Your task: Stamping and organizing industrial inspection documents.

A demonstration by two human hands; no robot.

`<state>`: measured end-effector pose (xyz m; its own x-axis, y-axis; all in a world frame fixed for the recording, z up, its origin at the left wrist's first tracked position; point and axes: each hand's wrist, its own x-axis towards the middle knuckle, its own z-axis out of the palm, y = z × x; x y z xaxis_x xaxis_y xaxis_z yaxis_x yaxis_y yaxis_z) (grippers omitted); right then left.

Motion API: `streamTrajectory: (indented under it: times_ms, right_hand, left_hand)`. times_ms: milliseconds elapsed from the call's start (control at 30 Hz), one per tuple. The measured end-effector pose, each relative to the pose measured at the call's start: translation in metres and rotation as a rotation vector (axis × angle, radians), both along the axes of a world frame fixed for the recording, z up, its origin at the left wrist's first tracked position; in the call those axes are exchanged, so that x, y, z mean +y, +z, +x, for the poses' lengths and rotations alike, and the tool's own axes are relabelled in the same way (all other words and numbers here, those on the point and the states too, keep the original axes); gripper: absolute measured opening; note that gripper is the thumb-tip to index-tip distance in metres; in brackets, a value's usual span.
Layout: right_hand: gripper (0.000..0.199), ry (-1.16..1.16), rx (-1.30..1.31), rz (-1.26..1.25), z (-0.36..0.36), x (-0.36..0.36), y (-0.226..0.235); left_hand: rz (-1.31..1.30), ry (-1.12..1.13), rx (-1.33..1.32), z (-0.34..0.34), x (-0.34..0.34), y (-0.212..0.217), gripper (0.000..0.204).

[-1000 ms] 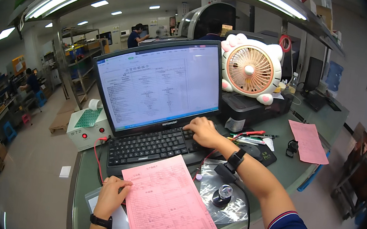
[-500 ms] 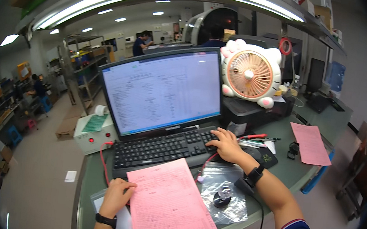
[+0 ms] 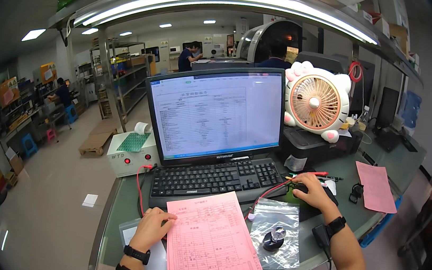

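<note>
At the left edge of a printed pink sheet, my left hand has its thumb and forefinger closed together on the paper's upper left margin. My right hand hovers or rests right of the black keyboard, its fingers apart. Just beyond its fingertips lies a red probe with a thin red lead. A dark pad is partly hidden under the right hand. Between the pink sheet and my right forearm, a clear zip bag lies flat, with a small black-based, clear-topped item on or in it.
Behind the keyboard stands a monitor showing a document. A cat-shaped fan sits on a black machine at right. A box with red buttons is at left. Another pink sheet lies at far right. People work in the background.
My right hand has left the keyboard's right end and moved right, beside the red probe. My left hand stays at the pink sheet's edge. The whole view has shifted.
</note>
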<state>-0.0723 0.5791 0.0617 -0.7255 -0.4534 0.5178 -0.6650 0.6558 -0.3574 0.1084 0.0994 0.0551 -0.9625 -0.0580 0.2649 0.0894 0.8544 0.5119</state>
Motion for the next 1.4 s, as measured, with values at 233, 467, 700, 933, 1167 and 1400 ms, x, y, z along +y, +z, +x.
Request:
streamTrajectory:
  times_ms: [233,467,700,933,1167,1400]
  right_hand:
    - [0.049,-0.021,-0.125,0.038,0.004,0.012,0.002]
    - [0.053,-0.048,-0.223,0.038,0.011,0.016,0.003]
    - [0.057,-0.019,-0.231,0.005,0.009,0.014,0.004]
    - [0.061,-0.057,-0.241,0.028,0.008,0.013,0.005]
    - [0.062,-0.069,-0.305,0.028,0.012,0.013,0.007]
    - [0.061,-0.084,-0.301,0.023,0.012,0.014,0.007]
  left_hand:
    - [0.006,-0.006,-0.002,-0.001,0.002,0.000,0.024]
    - [0.012,-0.010,0.004,0.003,0.003,-0.001,0.023]
    - [-0.012,-0.032,0.002,0.003,0.001,0.000,0.024]
    - [-0.024,-0.053,0.011,0.002,0.003,0.004,0.026]
    - [-0.029,-0.034,0.001,0.001,0.006,0.004,0.027]
    - [-0.034,-0.026,0.001,0.002,0.008,0.008,0.026]
